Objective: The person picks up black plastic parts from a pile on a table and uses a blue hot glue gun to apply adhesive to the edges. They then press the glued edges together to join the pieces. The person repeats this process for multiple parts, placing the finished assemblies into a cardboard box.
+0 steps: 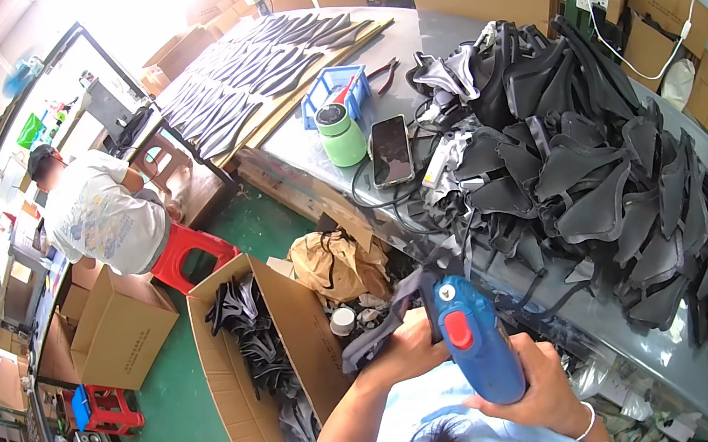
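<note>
Close to my body, my right hand (542,382) is wrapped round a blue handheld power tool (483,359) with a red button on top; its exact kind does not show. My left hand (412,348), just left of the tool, grips a dark molded piece (377,338). The tool's far end is right beside this piece; whether they touch I cannot tell. A large heap of similar black and grey molded pieces (590,189) covers the grey table (568,306) ahead and to the right.
An open cardboard box (301,325) with dark pieces stands at my left. On the table are a phone (390,150), a green bottle (341,136), a blue basket (360,87), pliers (386,75) and rows of grey pieces (240,85). A person (100,204) sits on a red stool (193,249).
</note>
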`<state>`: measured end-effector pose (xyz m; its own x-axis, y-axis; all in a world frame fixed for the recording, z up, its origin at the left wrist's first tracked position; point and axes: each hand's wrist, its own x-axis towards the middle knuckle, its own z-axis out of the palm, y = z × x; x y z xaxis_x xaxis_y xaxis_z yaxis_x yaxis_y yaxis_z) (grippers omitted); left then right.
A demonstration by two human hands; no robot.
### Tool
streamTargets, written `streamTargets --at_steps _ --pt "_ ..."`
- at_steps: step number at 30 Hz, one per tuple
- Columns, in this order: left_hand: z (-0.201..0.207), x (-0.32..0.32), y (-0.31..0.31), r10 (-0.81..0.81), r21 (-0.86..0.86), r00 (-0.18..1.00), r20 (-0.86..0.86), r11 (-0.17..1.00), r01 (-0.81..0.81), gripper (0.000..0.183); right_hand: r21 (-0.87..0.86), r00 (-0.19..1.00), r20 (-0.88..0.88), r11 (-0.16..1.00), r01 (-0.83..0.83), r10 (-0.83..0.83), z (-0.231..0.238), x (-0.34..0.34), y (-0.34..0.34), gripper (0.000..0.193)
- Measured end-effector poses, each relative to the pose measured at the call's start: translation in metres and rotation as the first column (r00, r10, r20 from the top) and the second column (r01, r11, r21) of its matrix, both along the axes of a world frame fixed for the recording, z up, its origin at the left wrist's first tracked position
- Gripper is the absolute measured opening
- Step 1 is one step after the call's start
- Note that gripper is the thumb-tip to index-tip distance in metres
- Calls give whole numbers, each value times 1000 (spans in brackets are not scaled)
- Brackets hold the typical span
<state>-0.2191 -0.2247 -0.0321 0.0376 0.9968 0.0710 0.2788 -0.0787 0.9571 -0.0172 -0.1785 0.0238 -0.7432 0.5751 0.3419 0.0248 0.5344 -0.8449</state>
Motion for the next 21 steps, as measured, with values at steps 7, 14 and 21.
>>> streamTargets --at_steps 7,14,21 --pt "22 11 -7 -106 -229 770 629 922 314 32 44 952 -150 960 277 -268 -25 -9 11 51" --pt "18 25 39 -20 226 444 896 880 -417 53 5 1000 28 1000 -4 4 -19 -12 -6 54" --pt "37 -2 19 260 32 502 825 865 -500 24 188 965 177 969 158 -191 -18 6 -3 61"
